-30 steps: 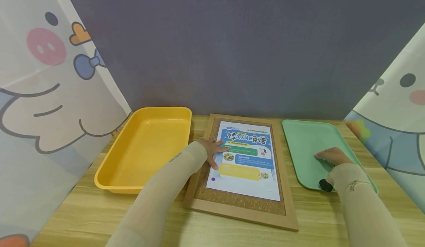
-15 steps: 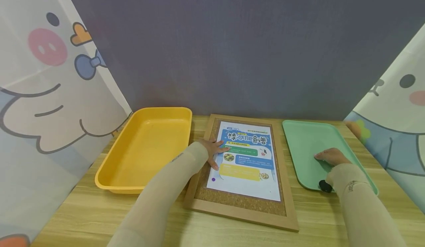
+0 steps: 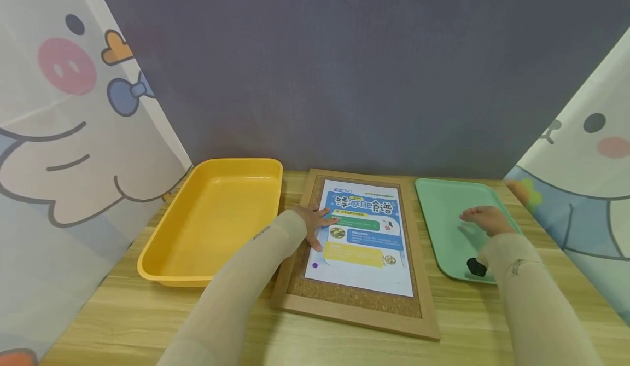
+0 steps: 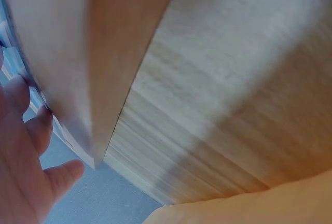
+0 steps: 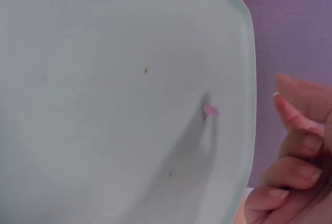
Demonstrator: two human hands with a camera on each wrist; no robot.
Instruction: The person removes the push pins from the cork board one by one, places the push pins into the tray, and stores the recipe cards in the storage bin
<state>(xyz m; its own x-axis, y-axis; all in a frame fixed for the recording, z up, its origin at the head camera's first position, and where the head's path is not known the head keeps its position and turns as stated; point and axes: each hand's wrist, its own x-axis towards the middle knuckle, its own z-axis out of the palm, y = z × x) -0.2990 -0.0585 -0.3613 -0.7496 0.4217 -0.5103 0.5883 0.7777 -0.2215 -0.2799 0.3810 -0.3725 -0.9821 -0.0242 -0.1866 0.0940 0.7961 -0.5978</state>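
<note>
A sheet with Chinese print and food pictures (image 3: pixel 364 276) lies on a wood-framed cork board (image 3: pixel 364 303). My left hand (image 3: pixel 311 225) rests on the sheet's left side with its fingers spread; the left wrist view shows its fingers (image 4: pixel 41 136) beside the frame. A purple thumbtack (image 3: pixel 315 265) is at the sheet's lower left corner. My right hand (image 3: pixel 487 221) is above the green tray (image 3: pixel 445 207), thumb and forefinger close together, the other fingers curled. I cannot tell if something small is between those tips. Another purple thumbtack (image 5: pixel 210 111) lies on the tray.
A yellow tray (image 3: pixel 216 229) stands left of the board on the wooden table (image 3: pixel 123 311). A grey wall (image 3: pixel 344 70) closes off the back, with cartoon-printed panels at both sides. A black device (image 3: pixel 476 267) sits at my right wrist.
My right hand has shifted up and slightly left over the green tray, after staying still low over it. My left hand has stayed on the sheet. The head view has shifted slightly.
</note>
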